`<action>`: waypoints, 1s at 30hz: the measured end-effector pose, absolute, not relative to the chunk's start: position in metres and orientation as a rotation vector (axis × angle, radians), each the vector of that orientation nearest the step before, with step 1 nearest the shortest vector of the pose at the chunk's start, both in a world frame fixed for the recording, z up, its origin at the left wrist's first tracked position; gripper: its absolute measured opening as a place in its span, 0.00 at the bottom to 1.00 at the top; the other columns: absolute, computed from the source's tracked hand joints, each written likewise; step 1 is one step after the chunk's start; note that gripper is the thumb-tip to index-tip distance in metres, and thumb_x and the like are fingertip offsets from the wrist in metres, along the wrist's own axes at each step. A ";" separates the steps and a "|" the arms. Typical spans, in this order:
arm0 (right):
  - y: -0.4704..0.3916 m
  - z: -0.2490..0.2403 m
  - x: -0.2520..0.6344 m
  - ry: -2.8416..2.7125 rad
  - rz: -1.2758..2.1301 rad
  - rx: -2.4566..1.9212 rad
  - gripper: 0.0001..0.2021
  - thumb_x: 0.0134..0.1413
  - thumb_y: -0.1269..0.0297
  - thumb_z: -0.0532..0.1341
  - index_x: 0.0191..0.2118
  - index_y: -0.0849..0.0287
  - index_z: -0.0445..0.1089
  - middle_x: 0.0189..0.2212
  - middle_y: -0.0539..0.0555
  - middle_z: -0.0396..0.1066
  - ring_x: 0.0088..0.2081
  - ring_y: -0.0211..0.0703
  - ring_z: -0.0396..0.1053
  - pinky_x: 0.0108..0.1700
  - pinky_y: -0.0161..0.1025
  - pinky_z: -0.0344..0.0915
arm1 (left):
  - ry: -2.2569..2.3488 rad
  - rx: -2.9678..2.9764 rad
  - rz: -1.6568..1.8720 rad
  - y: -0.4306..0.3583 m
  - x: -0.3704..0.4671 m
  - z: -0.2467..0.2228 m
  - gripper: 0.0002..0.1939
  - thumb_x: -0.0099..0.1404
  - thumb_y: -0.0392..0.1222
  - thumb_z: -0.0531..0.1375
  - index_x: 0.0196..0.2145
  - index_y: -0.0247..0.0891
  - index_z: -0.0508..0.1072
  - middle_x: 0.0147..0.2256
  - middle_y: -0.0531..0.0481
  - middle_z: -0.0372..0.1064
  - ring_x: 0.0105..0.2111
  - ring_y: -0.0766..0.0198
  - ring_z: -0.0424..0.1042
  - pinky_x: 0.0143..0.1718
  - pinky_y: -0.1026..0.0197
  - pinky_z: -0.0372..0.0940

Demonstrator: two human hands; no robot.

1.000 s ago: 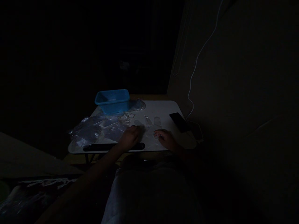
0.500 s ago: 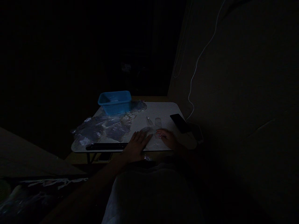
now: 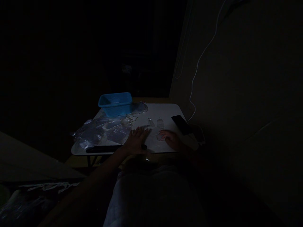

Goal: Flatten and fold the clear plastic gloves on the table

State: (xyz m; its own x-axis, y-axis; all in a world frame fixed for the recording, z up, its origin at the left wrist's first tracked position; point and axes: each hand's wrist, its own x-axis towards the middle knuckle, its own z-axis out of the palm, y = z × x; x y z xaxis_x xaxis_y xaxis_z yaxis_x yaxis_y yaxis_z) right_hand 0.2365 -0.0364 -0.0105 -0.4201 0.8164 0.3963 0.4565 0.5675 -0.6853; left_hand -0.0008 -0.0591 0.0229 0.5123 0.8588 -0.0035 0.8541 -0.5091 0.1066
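The scene is very dark. My left hand lies with fingers spread near the front of the white table, across a long black bar whose rounded end shows beyond the palm. To its right, my right hand has its fingers curled together at a clear plastic piece, low on the table top. The exact grip is hard to see. Just beyond the hands lie a narrow clear strip and a clear rounded piece.
A blue plastic basin stands at the back left. Crumpled clear plastic bags and small packets spread along the left side. A black phone lies at the right edge, by a white cable hanging along the wall.
My left hand has slid left and slightly up from the clear film, uncovering the black bar's end. My right hand stays nearly in place at the clear piece.
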 end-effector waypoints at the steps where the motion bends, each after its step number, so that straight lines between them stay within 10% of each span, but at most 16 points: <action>1: -0.039 -0.007 0.240 -2.104 0.599 -1.016 0.24 0.39 0.77 0.49 0.46 0.61 0.65 0.38 0.56 0.72 0.35 0.41 0.71 0.40 0.42 0.67 | 1.496 2.610 0.071 -0.058 -0.002 0.025 0.58 0.43 0.70 0.56 0.62 0.39 0.35 0.62 0.33 0.33 0.61 0.40 0.32 0.55 0.35 0.37; 13: -0.100 0.001 0.274 -2.607 -0.045 -0.769 0.25 0.46 0.56 0.59 0.51 0.61 0.62 0.52 0.63 0.62 0.56 0.56 0.53 0.52 0.57 0.52 | 1.449 2.518 -0.066 -0.048 -0.016 0.027 0.59 0.42 0.68 0.58 0.62 0.40 0.34 0.62 0.31 0.29 0.61 0.40 0.28 0.53 0.31 0.30; 19: -0.087 -0.002 0.271 -2.483 -0.065 -0.834 0.05 0.49 0.69 0.57 0.31 0.57 0.70 0.40 0.56 0.71 0.47 0.47 0.64 0.48 0.50 0.58 | 1.406 2.532 -0.028 -0.051 -0.020 0.021 0.59 0.43 0.68 0.58 0.62 0.41 0.31 0.62 0.31 0.26 0.61 0.39 0.26 0.53 0.31 0.31; 30: -0.041 0.036 0.244 -2.054 0.366 -1.073 0.08 0.51 0.62 0.56 0.28 0.57 0.70 0.28 0.52 0.74 0.31 0.39 0.71 0.35 0.35 0.66 | 1.155 2.570 0.216 -0.073 -0.013 0.019 0.53 0.46 0.66 0.57 0.62 0.44 0.37 0.63 0.40 0.34 0.61 0.44 0.32 0.56 0.36 0.32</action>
State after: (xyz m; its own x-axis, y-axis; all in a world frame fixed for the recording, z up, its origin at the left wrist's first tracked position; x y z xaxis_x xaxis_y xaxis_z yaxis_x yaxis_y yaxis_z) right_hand 0.2436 -0.0407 0.0362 -0.3443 0.7919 0.5042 0.5693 0.6032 -0.5586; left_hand -0.0125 -0.0727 0.0188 0.6625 0.7490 0.0090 0.7015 -0.6245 0.3433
